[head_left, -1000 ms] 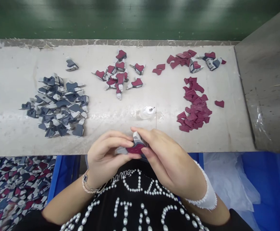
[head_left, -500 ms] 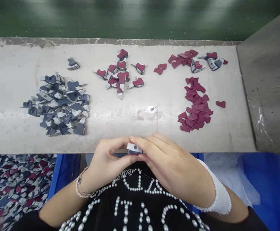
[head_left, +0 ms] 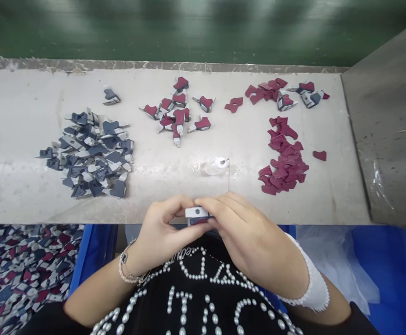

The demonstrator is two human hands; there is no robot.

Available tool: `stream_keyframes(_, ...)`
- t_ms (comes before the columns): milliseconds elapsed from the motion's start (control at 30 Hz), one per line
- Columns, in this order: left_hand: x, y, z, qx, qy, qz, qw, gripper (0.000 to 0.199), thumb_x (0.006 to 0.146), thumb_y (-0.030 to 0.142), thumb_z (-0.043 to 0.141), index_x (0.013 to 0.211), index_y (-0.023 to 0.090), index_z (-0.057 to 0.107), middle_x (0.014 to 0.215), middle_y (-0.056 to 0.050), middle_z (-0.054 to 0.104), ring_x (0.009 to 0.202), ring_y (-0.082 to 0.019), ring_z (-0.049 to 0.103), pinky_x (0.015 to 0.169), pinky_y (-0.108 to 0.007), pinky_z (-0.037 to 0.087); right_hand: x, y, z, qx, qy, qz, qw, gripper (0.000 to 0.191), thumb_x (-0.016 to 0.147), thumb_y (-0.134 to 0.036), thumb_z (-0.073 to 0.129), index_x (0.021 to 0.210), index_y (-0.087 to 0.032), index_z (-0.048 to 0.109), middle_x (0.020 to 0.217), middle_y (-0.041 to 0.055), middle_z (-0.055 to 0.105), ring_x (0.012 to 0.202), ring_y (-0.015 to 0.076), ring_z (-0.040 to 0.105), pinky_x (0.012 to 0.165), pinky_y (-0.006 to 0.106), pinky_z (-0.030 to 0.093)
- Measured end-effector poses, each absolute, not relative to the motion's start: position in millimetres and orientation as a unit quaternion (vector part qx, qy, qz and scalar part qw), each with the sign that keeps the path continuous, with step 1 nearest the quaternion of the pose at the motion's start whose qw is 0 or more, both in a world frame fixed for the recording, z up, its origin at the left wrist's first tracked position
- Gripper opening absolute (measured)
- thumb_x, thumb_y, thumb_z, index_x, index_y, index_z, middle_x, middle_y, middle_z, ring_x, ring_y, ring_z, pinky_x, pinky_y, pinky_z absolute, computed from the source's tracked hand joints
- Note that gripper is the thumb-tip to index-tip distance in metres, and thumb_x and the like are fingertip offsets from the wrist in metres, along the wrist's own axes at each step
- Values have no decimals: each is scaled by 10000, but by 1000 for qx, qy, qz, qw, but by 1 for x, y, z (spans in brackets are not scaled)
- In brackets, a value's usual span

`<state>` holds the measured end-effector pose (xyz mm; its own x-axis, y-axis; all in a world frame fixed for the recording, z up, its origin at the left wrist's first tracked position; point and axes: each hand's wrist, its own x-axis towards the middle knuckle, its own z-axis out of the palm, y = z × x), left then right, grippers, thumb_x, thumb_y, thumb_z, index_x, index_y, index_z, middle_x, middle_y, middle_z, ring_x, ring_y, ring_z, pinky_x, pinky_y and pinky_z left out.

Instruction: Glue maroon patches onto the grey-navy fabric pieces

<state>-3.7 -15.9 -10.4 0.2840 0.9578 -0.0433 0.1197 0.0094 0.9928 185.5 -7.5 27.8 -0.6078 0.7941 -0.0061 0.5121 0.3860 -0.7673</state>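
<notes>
Between my hands, at the near edge of the work surface, is a small grey-and-navy plastic part (head_left: 196,212) with a hole in its pale face and a strip of maroon below. My left hand (head_left: 166,228) pinches its left side between thumb and fingers. On the right side, my right hand (head_left: 248,237) closes its fingers over the same part and hides much of it. Beyond the hands stands a small white glue bottle (head_left: 216,166) with a dark, thin tip. Maroon inlay pieces (head_left: 286,163) lie heaped to the right.
Left on the surface is a pile of navy-and-grey parts (head_left: 96,153). Parts with maroon faces (head_left: 178,114) lie at the centre back. A blue bin (head_left: 84,256) full of mixed parts stands lower left. A metal panel (head_left: 391,125) bounds the right, a green wall (head_left: 189,37) the back.
Both hands keep hold of the plastic part, which has turned slightly, so more of its maroon and navy side shows. The whole view has shifted a little.
</notes>
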Motion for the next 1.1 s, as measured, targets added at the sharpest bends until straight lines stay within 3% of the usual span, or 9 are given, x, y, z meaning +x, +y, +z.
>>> stream_keyframes(133,-15,-12,-15,571,422,302,636,138,869,220,707,993,191,653,856,-52,759,782,-200,743,703,-300,635,189,-3,26,-413,-764,464,174,312,995,-77,389,1261,-168,522,1093,77,656,995,209,591,880,385,520)
stream_keyframes(300,-19,-16,-20,608,432,300,595,125,860,270,710,940,177,686,747,-32,715,642,-179,695,542,-241,569,176,-6,21,-435,-766,444,161,139,991,-171,459,1033,-182,591,942,66,646,888,227,610,767,378,519)
stream_keyframes(400,-19,-18,-18,598,438,286,607,175,863,330,706,937,172,690,759,-32,714,662,-181,688,556,-238,549,168,-7,21,-454,-780,402,157,158,966,-148,471,874,-187,593,860,58,632,824,233,609,700,354,499)
stream_keyframes(467,-23,-10,-13,619,454,247,592,205,859,362,709,934,171,692,757,-25,712,685,-180,678,596,-241,538,170,-5,22,-460,-771,409,159,145,965,-166,482,921,-202,615,880,51,644,836,233,620,717,349,494)
stream_keyframes(567,-33,23,-2,687,525,199,462,227,889,404,659,894,180,694,760,-17,711,723,-185,665,661,-257,516,187,4,22,-499,-722,441,187,194,991,-286,475,1153,-242,573,906,30,654,850,220,633,758,338,487)
stream_keyframes(667,-39,71,7,702,615,224,282,311,950,468,531,927,191,672,886,-38,728,830,-210,676,744,-291,510,209,21,14,-576,-661,436,205,270,985,-432,466,1159,-234,521,862,15,624,810,220,619,762,346,472)
stream_keyframes(900,-53,137,10,679,696,187,141,319,963,437,483,999,200,694,1032,-74,708,1014,-260,644,855,-344,473,204,68,-28,-528,-654,487,237,495,760,-307,715,1230,-223,586,1227,79,604,1121,282,543,975,392,414)
stream_keyframes(1000,-84,129,8,664,729,130,105,247,900,342,595,1069,182,679,1142,-107,668,1108,-295,599,935,-385,447,198,72,-40,-507,-657,503,242,332,763,-306,695,1082,-218,666,1194,73,637,1172,296,529,1033,391,378)
stream_keyframes(1100,-111,122,4,650,749,73,99,236,872,289,639,1079,183,684,1145,-116,650,1063,-301,605,935,-442,455,199,71,-46,-504,-649,511,251,307,832,-398,627,1078,-215,637,1094,69,668,1033,285,599,918,377,450)
